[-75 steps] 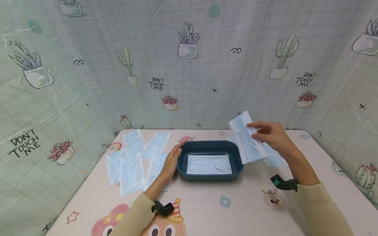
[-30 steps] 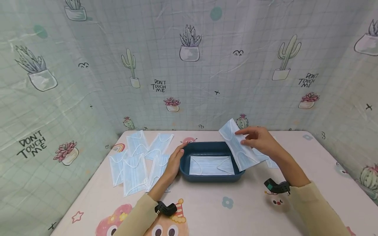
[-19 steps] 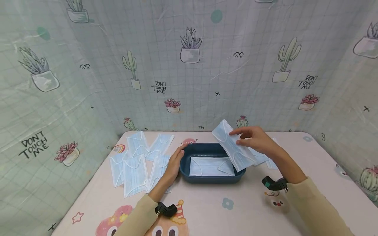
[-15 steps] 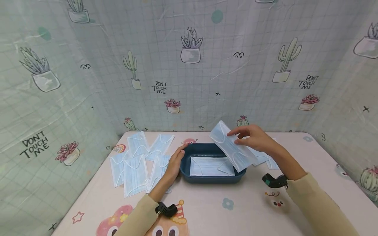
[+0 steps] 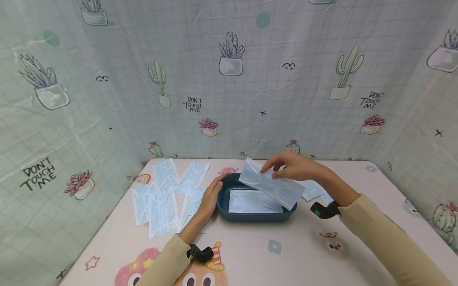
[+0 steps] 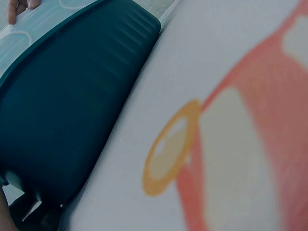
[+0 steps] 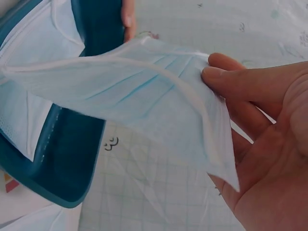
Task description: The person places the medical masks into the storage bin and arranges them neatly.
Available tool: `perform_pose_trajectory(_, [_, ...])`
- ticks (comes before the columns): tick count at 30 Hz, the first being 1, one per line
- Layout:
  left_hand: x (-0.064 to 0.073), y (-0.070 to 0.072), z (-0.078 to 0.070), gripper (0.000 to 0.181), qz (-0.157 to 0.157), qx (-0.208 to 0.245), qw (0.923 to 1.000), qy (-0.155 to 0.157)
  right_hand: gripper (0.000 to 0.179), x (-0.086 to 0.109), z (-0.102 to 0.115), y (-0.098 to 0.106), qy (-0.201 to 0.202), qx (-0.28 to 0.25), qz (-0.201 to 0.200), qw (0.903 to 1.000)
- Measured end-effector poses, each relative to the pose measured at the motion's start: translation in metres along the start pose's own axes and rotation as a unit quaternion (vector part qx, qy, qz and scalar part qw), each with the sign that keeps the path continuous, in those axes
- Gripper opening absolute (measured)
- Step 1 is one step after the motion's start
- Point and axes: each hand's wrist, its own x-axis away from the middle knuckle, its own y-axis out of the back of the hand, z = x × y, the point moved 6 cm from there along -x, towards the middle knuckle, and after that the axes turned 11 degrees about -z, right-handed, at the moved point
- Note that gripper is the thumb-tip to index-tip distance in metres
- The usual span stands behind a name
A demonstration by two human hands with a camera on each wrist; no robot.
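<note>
My right hand pinches a light blue pleated face mask between thumb and fingers. The held mask slants over the right half of a dark blue rectangular box, its lower right corner near the rim. Another face mask lies flat in the box, partly covered by the held one. My left hand rests along the box's left wall, fingers extended to the rim. The right wrist view shows the thumb on the held face mask near one end.
Several face masks lie overlapping on the table left of the box. More face masks lie to its right, partly behind my right hand. A patterned curtain closes off the back and sides of the table.
My right hand has moved left with the face mask, from beside the box to above it. The mask has tipped flatter and lower. My left hand stays at the box's left wall.
</note>
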Motion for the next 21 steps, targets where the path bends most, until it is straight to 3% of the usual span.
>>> perform_pose_trajectory(11, [-0.003, 0.0, 0.007, 0.044, -0.015, 0.01, 0.9997, -0.013, 0.029, -0.024, 0.009, -0.034, 0.051, -0.008, 0.097, 0.9939])
perform_pose_trajectory(21, [-0.001, 0.003, 0.006, 0.043, -0.015, 0.001, 0.9998, -0.01, 0.027, -0.036, 0.001, -0.062, 0.022, -0.082, 0.181, 0.9799])
